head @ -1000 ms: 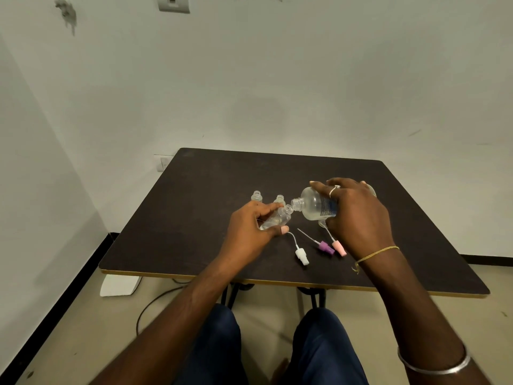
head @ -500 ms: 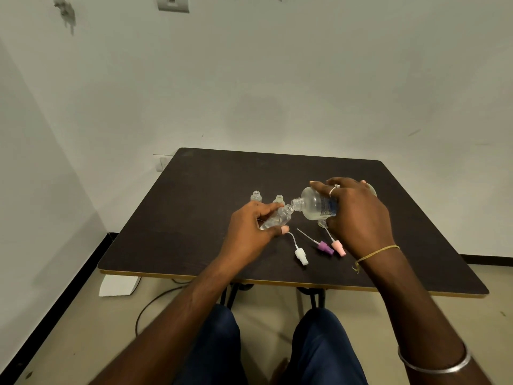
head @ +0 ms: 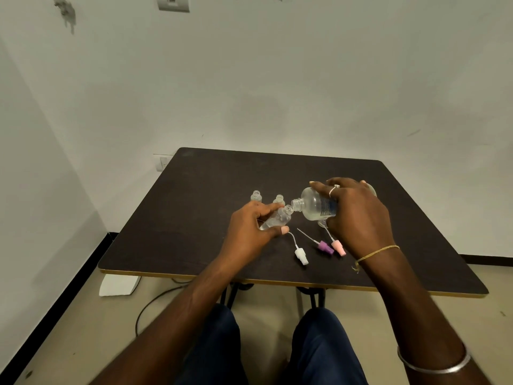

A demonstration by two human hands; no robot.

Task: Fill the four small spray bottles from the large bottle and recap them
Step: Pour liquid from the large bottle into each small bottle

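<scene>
My right hand (head: 358, 215) grips the large clear bottle (head: 316, 204), tipped sideways with its open mouth pointing left. My left hand (head: 249, 229) holds a small clear spray bottle (head: 277, 218) tilted up, its neck right at the large bottle's mouth. Two more small bottles (head: 256, 196) (head: 279, 200) stand uncapped on the dark table (head: 194, 218) just behind my left hand. Three spray caps with dip tubes lie near the front: a white spray cap (head: 301, 254), a purple spray cap (head: 325, 246) and a pink spray cap (head: 339, 247).
The table's front edge (head: 277, 282) runs just above my knees. A white wall stands behind the table and to the left. A white object (head: 119, 284) and a cable lie on the floor under the left front corner.
</scene>
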